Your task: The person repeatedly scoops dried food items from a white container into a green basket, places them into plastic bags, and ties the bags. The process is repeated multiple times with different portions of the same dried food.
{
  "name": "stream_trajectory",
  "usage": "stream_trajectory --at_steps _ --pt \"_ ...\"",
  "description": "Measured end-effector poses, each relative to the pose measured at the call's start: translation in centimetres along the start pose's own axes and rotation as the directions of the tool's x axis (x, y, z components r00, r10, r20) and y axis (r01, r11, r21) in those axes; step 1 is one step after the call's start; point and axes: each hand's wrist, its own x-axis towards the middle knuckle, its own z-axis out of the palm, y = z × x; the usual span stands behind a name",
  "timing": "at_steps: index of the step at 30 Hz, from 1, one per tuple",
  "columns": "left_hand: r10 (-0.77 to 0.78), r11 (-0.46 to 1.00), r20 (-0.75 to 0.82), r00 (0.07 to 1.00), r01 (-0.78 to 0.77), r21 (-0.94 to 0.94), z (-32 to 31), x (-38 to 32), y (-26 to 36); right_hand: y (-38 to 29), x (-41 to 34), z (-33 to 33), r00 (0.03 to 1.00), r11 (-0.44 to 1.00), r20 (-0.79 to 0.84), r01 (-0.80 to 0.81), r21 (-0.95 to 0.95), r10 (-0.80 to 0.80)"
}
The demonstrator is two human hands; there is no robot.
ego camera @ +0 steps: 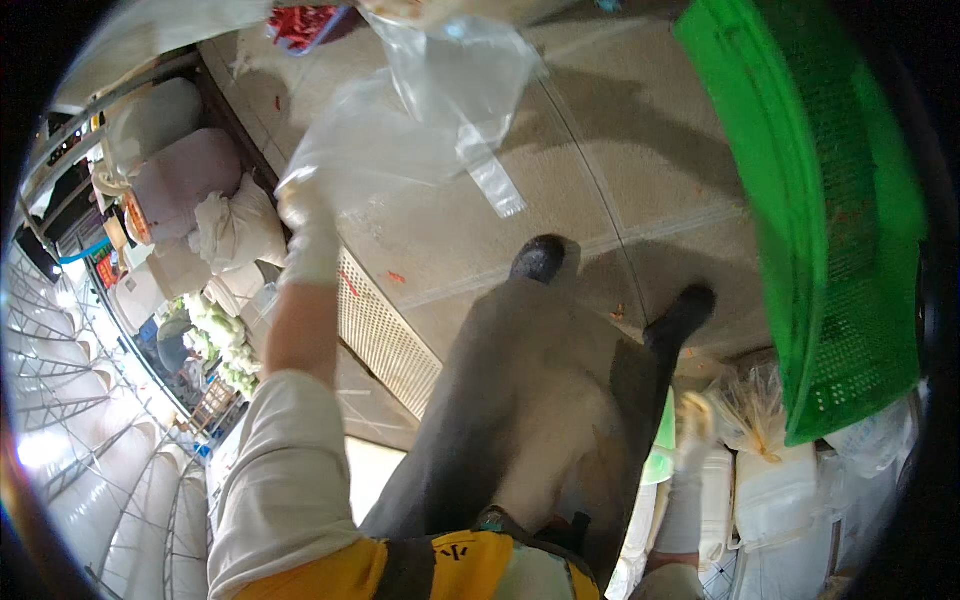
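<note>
My left hand (306,217), in a pale glove, is stretched out at the left and shut on the edge of a clear plastic bag (390,142). The bag is blurred and spreads to the right above the floor, with a narrow end hanging. My right hand (696,420), also gloved, is low at the right, beside stacked white containers (776,495) and below the green perforated plastic basket (795,225). Blur hides its fingers, so whether it holds anything cannot be told.
A cream perforated plastic panel (382,330) lies left of my legs. Filled sacks (187,180) line the left side, near pale green vegetables (221,337). A container of red pieces (304,28) is at the top. Small red scraps dot the concrete floor (465,240). A tied clear bag (750,412) tops a white container.
</note>
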Motion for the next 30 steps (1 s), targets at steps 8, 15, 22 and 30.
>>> stream_trajectory --at_steps 8,15,22,30 --pt "-0.380 0.917 0.462 0.801 0.262 0.299 -7.0 -15.9 11.0 -26.9 -3.1 16.6 0.805 0.889 0.583 -0.186 0.419 -0.106" --pt "0.479 0.530 0.150 0.865 -0.148 -0.835 -18.0 -30.8 30.0 -39.4 -6.4 9.1 0.678 0.877 0.733 0.317 -0.360 0.056" --pt "0.754 0.647 0.086 0.652 -0.714 -0.267 -31.0 -36.4 32.3 -53.7 -13.1 -1.6 0.800 0.570 0.486 -0.230 0.789 -0.351" --pt "0.749 -0.662 0.366 0.552 0.641 0.389 -37.9 -42.9 27.3 -59.8 -26.0 -8.2 0.219 0.652 0.693 -0.236 0.721 -0.687"
